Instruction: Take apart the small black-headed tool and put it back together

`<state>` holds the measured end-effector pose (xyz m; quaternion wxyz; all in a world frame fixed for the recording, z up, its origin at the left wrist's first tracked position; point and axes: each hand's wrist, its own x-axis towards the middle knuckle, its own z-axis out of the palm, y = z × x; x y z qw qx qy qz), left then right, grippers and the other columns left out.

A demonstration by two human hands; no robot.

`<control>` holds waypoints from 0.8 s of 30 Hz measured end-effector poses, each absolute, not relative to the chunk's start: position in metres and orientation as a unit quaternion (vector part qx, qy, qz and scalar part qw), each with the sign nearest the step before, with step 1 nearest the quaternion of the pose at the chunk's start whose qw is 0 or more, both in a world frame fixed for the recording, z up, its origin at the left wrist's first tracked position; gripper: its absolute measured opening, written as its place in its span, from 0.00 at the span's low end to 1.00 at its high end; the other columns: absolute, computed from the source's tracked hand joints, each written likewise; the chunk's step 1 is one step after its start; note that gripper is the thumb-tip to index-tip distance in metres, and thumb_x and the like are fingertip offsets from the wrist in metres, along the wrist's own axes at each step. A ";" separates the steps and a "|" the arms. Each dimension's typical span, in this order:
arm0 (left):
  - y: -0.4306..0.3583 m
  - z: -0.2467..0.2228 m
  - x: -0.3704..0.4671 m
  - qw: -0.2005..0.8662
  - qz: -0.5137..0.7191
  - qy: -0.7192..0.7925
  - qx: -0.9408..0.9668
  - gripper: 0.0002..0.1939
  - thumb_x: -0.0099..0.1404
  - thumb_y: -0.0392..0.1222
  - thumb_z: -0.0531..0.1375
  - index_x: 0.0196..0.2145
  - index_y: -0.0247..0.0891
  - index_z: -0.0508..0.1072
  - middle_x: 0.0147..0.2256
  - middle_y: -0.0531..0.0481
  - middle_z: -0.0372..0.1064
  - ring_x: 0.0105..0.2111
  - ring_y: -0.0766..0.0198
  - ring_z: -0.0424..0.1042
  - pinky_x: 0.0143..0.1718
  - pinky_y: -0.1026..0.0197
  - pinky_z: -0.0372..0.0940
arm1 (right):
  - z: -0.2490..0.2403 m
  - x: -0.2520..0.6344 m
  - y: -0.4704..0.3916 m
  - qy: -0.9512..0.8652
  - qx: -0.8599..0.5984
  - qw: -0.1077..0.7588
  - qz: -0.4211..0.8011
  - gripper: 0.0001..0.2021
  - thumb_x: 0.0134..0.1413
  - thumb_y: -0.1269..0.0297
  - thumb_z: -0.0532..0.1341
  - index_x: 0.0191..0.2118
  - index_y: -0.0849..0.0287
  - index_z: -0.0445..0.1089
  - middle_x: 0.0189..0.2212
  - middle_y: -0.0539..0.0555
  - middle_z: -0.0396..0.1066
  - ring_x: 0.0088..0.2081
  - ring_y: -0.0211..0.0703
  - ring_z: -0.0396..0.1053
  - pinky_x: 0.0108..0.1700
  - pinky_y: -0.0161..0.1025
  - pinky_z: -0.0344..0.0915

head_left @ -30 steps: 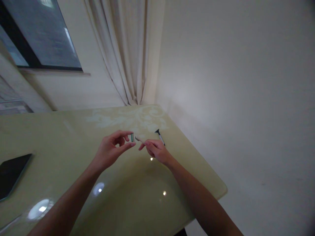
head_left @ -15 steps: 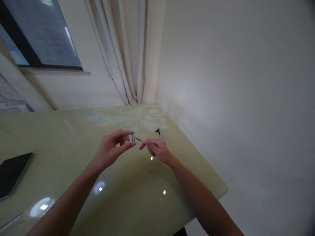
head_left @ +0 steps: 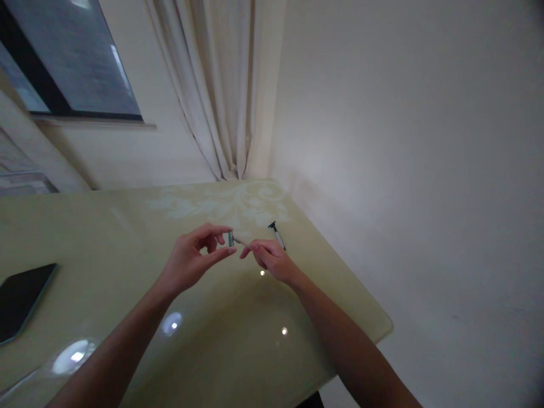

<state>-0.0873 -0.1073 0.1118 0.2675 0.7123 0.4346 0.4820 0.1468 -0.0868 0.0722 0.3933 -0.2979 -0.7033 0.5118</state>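
Between the thumb and fingertips of my left hand point(head_left: 193, 258) is a small green and dark razor head point(head_left: 230, 238), held upright by its two ends. My right hand point(head_left: 272, 258) pinches a slim, pale razor handle point(head_left: 241, 242). The tip of that handle meets the right side of the razor head; whether the two are locked together I cannot tell. Just beyond my right hand, a second razor point(head_left: 277, 234) with a black head and grey handle lies on the table.
Both hands are above a glossy, yellowish table point(head_left: 204, 340) with a pale floral pattern. A dark tablet-like device point(head_left: 25, 300) lies at the left. A white wall point(head_left: 403, 170) runs along the right edge, and a curtain point(head_left: 221, 85) hangs behind the table.
The gap between handle tip and razor head has closed, the head turning slightly and the handle tip shifting left. My hands stay nearly in place.
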 end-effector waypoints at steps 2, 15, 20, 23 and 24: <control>-0.109 0.114 -0.087 0.262 0.482 0.435 0.714 0.19 0.60 0.50 0.72 0.46 0.41 0.81 0.30 0.53 0.71 0.26 0.67 0.67 0.28 0.64 0.64 | 0.072 0.147 -0.086 -0.702 -0.304 0.402 0.503 0.27 0.71 0.43 0.54 0.40 0.63 0.79 0.16 0.42 0.51 0.19 0.33 0.48 0.24 0.35 0.48; -0.112 0.116 -0.085 0.238 0.462 0.421 0.744 0.19 0.61 0.49 0.72 0.49 0.43 0.80 0.31 0.53 0.71 0.27 0.68 0.66 0.29 0.65 0.65 | 0.073 0.148 -0.086 -0.699 -0.283 0.402 0.519 0.27 0.71 0.44 0.54 0.40 0.63 0.80 0.17 0.43 0.52 0.20 0.33 0.49 0.24 0.34 0.48; -0.111 0.115 -0.084 0.249 0.462 0.421 0.740 0.19 0.61 0.49 0.72 0.49 0.44 0.80 0.31 0.54 0.70 0.26 0.68 0.65 0.29 0.65 0.64 | 0.074 0.148 -0.085 -0.698 -0.308 0.413 0.497 0.27 0.71 0.43 0.54 0.39 0.63 0.79 0.17 0.42 0.50 0.19 0.33 0.48 0.24 0.34 0.47; -0.111 0.114 -0.084 0.261 0.459 0.417 0.740 0.19 0.62 0.48 0.72 0.50 0.44 0.80 0.32 0.54 0.71 0.27 0.68 0.66 0.29 0.65 0.64 | 0.075 0.148 -0.085 -0.701 -0.292 0.399 0.513 0.27 0.71 0.44 0.54 0.39 0.62 0.79 0.17 0.43 0.51 0.20 0.33 0.49 0.24 0.34 0.48; -0.111 0.114 -0.085 0.265 0.461 0.416 0.738 0.19 0.62 0.48 0.71 0.50 0.44 0.80 0.32 0.54 0.71 0.27 0.68 0.66 0.29 0.65 0.64 | 0.075 0.148 -0.085 -0.702 -0.290 0.398 0.514 0.27 0.71 0.44 0.54 0.39 0.62 0.79 0.17 0.43 0.52 0.20 0.33 0.49 0.24 0.34 0.49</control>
